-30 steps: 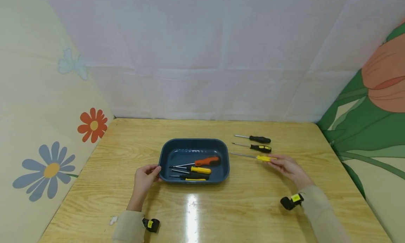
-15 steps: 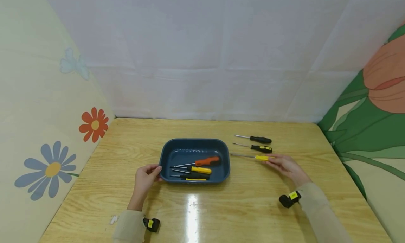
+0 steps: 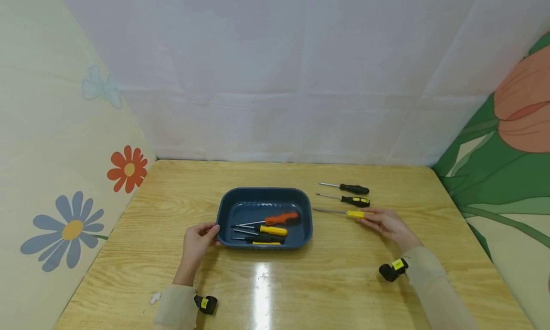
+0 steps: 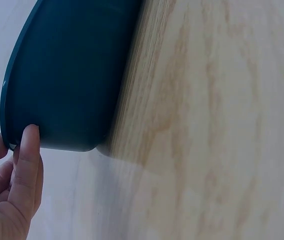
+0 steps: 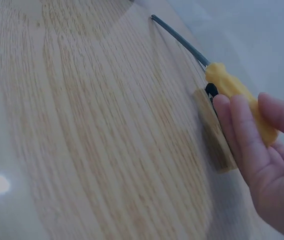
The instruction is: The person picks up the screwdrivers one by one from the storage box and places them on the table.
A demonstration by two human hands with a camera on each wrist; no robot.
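My left hand (image 3: 197,244) pinches the near left corner of a dark blue rectangular tray (image 3: 306,234); in the left wrist view, thumb and fingers (image 4: 27,165) meet at its rim. Inside lie several screwdrivers, among them an orange-red handled one (image 3: 279,219), a yellow handled one (image 3: 273,230) and a black and yellow one (image 3: 264,239). My right hand (image 3: 393,227), right of the tray, holds a yellow screwdriver (image 3: 354,214) by its handle end between thumb and fingers. Its shaft (image 5: 179,41) points left, toward the tray. Fingers cover part of the handle.
Two more screwdrivers lie behind the yellow one: a black handled one (image 3: 354,189) and a black and yellow one (image 3: 355,201). A small white scrap (image 3: 155,298) is on the wooden table (image 3: 326,282) at front left. A white cloth (image 3: 275,81) hangs along the back edge.
My right hand has shifted very slightly left, still holding the yellow screwdriver. The left hand and the tray look the same.
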